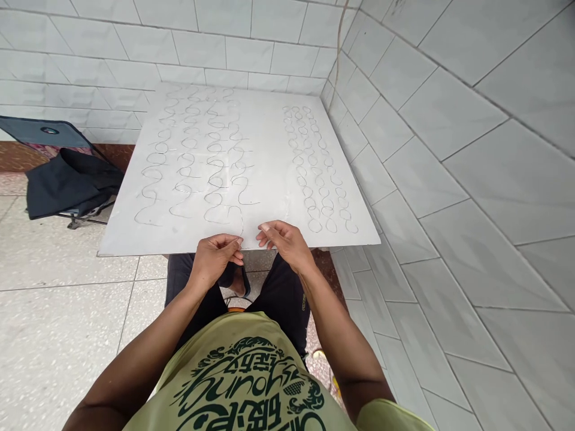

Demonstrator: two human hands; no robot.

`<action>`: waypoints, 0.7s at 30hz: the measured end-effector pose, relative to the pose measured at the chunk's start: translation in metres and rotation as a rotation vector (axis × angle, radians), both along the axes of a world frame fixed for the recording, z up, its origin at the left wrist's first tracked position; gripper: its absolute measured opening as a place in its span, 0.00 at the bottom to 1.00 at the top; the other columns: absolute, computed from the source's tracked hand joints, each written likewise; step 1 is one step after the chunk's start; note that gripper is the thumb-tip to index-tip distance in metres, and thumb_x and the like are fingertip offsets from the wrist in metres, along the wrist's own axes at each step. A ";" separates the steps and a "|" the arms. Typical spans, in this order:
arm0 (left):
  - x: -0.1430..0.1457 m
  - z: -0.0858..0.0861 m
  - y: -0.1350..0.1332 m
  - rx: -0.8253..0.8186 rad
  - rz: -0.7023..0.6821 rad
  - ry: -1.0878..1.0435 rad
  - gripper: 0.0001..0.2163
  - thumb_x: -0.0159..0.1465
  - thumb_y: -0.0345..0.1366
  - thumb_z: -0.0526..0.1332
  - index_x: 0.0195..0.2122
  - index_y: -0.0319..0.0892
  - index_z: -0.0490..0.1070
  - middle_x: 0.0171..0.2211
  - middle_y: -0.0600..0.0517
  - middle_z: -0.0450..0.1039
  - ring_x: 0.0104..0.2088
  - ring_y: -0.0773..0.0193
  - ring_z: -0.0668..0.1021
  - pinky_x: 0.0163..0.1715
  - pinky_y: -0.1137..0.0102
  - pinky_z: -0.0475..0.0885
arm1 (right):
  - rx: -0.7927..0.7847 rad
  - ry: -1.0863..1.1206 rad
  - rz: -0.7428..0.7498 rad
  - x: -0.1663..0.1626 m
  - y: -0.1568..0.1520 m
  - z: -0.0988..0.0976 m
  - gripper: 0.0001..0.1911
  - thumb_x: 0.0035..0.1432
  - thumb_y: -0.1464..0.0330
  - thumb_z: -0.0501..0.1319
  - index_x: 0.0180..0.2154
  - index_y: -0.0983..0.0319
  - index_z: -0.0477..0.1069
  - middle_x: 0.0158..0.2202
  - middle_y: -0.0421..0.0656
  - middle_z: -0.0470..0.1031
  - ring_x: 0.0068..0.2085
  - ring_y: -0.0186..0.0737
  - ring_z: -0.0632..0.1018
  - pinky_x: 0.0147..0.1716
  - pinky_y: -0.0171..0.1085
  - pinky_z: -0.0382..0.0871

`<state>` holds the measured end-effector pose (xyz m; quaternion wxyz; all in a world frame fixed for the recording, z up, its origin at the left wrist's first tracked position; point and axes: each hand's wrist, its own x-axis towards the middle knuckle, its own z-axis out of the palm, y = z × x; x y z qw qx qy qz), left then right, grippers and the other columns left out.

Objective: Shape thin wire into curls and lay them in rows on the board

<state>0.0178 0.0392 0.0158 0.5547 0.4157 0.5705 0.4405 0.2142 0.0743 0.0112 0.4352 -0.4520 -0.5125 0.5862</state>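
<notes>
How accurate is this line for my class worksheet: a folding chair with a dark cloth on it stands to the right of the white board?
Not accurate: the folding chair with the dark cloth on it stands to the left of the white board, not the right, as the head view shows.

**Left hand:** your left hand (215,258) curls inward, its back facing up, with the thumb and fingertips (237,243) pinched together.
**Right hand:** your right hand (287,244) stays loosely open, its fingers (269,238) slightly spread and curving down toward the left hand.
**Wrists:** your left wrist (197,281) and right wrist (306,266) are both bent slightly.
**Forearms:** your bare left forearm (148,341) and right forearm (341,341) angle inward.
**Spacing:** your hands are near each other, not touching.
</notes>
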 end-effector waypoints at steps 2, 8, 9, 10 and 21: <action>0.001 -0.002 -0.003 0.073 -0.012 0.137 0.13 0.61 0.44 0.69 0.36 0.37 0.81 0.24 0.51 0.77 0.23 0.65 0.79 0.24 0.71 0.77 | -0.015 -0.016 0.077 -0.001 0.007 0.003 0.21 0.60 0.50 0.68 0.38 0.62 0.77 0.33 0.44 0.82 0.30 0.36 0.79 0.29 0.34 0.69; 0.004 -0.006 -0.013 0.158 -0.103 0.284 0.11 0.64 0.43 0.66 0.38 0.40 0.82 0.28 0.52 0.78 0.25 0.66 0.79 0.25 0.72 0.77 | -0.026 0.061 0.108 -0.007 0.017 -0.006 0.22 0.53 0.51 0.73 0.39 0.63 0.78 0.28 0.41 0.80 0.26 0.35 0.78 0.28 0.35 0.70; 0.004 -0.006 -0.013 0.147 -0.123 0.268 0.11 0.64 0.43 0.67 0.39 0.40 0.81 0.27 0.52 0.78 0.25 0.66 0.79 0.25 0.72 0.77 | -0.020 0.068 0.104 -0.007 0.017 -0.009 0.21 0.53 0.52 0.73 0.37 0.63 0.78 0.28 0.41 0.80 0.27 0.36 0.79 0.28 0.35 0.70; 0.004 -0.006 -0.014 0.134 -0.144 0.244 0.12 0.63 0.43 0.68 0.40 0.40 0.81 0.27 0.52 0.78 0.25 0.66 0.79 0.26 0.72 0.77 | -0.017 0.073 0.098 -0.006 0.017 -0.012 0.21 0.54 0.52 0.72 0.36 0.63 0.78 0.28 0.42 0.80 0.27 0.36 0.79 0.28 0.35 0.70; -0.009 -0.002 -0.003 -0.136 -0.286 -0.136 0.18 0.55 0.44 0.76 0.42 0.38 0.83 0.27 0.50 0.80 0.25 0.65 0.80 0.28 0.70 0.79 | -0.065 0.187 0.155 0.005 0.014 -0.016 0.20 0.55 0.55 0.73 0.40 0.63 0.81 0.28 0.42 0.81 0.26 0.36 0.78 0.29 0.37 0.73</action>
